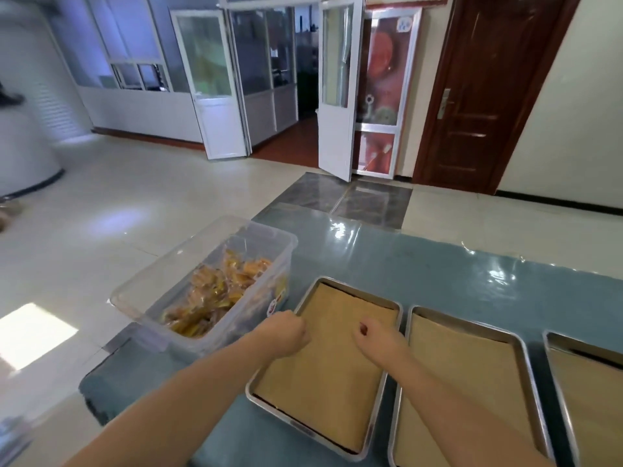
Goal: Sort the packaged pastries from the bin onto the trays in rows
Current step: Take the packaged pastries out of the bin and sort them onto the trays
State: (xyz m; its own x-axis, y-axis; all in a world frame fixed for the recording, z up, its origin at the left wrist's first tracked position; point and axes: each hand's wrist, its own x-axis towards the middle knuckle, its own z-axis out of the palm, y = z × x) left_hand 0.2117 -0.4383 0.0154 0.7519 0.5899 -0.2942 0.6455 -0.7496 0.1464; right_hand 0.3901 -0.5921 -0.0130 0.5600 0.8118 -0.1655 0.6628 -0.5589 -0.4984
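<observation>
Now both fists curled with nothing inside, left hand (286,333) and right hand (377,337) over the first tray (305,429) at lower middle, likely ready for the pastries (215,291) in the bin (161,274), lower left.

left hand (286,333) bare | right hand (379,338) bare | forearms unsleeved

Wrapped golden pastries (215,291) heaped in clear bin (141,284); three paper-lined trays (401,311) alongside
</observation>
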